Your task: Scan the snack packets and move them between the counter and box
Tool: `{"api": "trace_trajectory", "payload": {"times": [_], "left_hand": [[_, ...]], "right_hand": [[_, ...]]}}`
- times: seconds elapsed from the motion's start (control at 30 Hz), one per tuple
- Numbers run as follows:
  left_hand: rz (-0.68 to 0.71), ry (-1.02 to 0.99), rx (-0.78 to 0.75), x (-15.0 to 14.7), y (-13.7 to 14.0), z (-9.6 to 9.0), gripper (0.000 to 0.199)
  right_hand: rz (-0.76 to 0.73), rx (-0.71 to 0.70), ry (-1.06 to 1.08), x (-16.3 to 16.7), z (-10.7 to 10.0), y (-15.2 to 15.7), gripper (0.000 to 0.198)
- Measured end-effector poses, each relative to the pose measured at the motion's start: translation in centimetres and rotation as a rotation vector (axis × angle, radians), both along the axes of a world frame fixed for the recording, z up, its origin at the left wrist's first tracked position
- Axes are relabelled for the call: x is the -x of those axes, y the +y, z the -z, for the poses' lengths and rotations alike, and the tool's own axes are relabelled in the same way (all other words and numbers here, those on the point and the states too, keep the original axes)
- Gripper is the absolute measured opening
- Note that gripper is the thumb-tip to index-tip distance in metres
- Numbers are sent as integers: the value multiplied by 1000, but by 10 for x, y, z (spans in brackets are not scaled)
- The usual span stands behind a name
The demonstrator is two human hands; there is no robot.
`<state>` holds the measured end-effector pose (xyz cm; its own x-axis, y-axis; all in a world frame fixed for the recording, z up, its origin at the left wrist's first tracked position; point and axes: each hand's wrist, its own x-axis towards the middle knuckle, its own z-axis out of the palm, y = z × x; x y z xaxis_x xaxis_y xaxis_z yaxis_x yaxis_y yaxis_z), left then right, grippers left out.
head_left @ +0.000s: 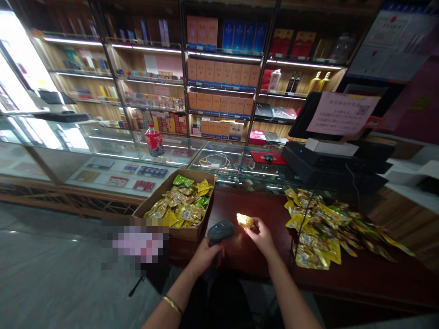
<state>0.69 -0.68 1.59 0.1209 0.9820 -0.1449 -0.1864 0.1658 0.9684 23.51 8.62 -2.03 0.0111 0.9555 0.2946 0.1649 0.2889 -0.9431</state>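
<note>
Your left hand has its fingers wrapped around the handheld scanner, just right of the cardboard box of snack packets on the bench. Your right hand, farther right of the box, pinches one golden packet in its fingers, lit by the scanner. A loose pile of packets lies well right of the box.

Glossy foil packet, dark polished countertop
</note>
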Motion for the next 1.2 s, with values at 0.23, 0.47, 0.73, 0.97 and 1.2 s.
{"api": "trace_trajectory", "payload": {"times": [0.23, 0.47, 0.73, 0.97, 1.2], "left_hand": [[37, 5, -23, 3, 1, 7, 38], [46, 28, -45, 2, -1, 3, 39], [14, 69, -53, 0, 0, 4, 36], [0, 54, -18, -1, -1, 6, 35], [-11, 20, 17, -2, 0, 6, 37]], "right_hand": [[-1, -10, 72, 0, 3, 2, 37], [97, 37, 197, -10, 7, 9, 52], [246, 77, 452, -20, 14, 18, 64], [230, 137, 325, -19, 8, 6, 52], [-18, 186, 308, 35, -42, -2, 47]]}}
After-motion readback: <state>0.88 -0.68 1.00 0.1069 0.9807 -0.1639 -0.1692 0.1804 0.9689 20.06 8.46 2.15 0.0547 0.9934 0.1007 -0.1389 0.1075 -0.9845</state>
